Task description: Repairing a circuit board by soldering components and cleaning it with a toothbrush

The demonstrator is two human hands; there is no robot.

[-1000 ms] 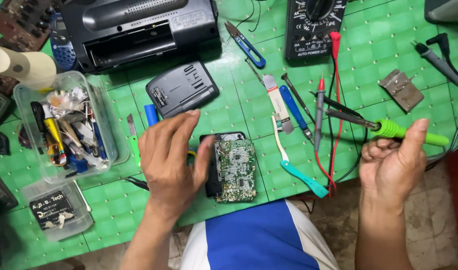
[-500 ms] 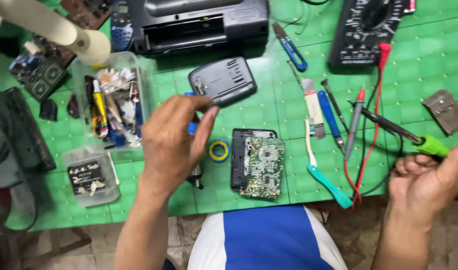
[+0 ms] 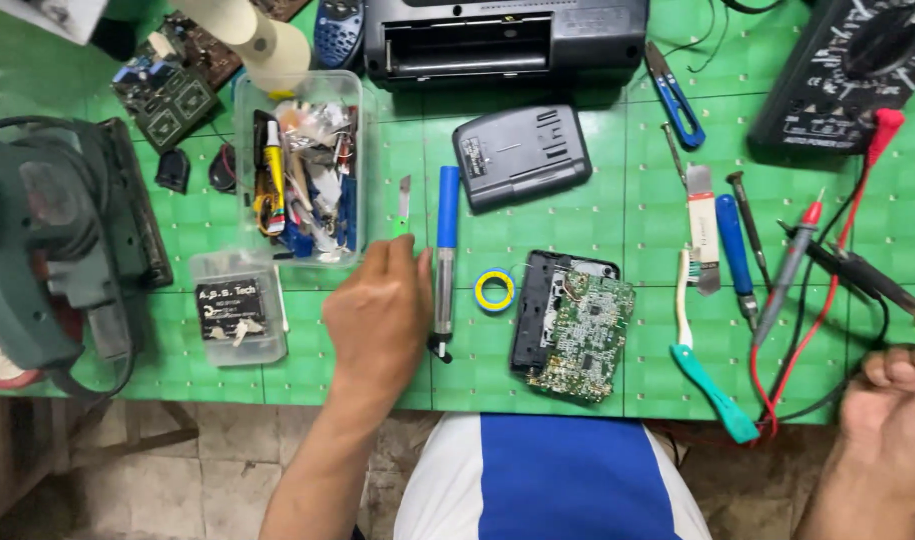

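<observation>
Hand [image 3: 377, 315] beside blue tool [image 3: 445, 262] (tub [image 3: 299, 165] close)

Surface [image 3: 577, 240]: green, square grid pattern. Desoldering pump [image 3: 445, 262]: blue top, silver-black body. Tape roll [image 3: 494, 291]: yellow with blue core. Circuit board [image 3: 582, 335]: green, in black shell. Toothbrush [image 3: 712, 385]: teal handle, white neck. Probe [image 3: 789, 265]: red tip, grey shaft.

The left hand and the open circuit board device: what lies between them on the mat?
In the head view, a blue-handled tool lies lengthwise beside the left hand, then a small yellow-and-blue tape roll, then the open circuit board device.
</observation>
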